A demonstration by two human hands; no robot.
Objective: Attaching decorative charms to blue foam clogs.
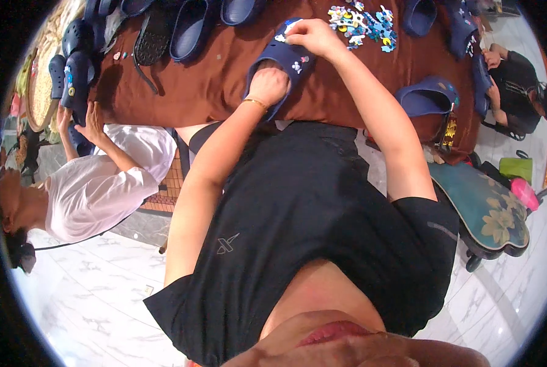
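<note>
While the left hand [268,85] sits inside a blue clog [282,64] on the bench [212,79], gripping it, the right hand [313,33] presses fingertips on its top. Loose charms [362,24] lie at 1 o'clock.

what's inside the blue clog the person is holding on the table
The left hand is pushed into the blue clog, filling its opening; its fingers are hidden inside. The right hand presses on top.

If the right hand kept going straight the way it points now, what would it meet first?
Likely nothing new: the right hand already touches the dark blue foam clog. Beyond its fingertips lies bare brown tablecloth, then another clog; depth is unclear.
</note>
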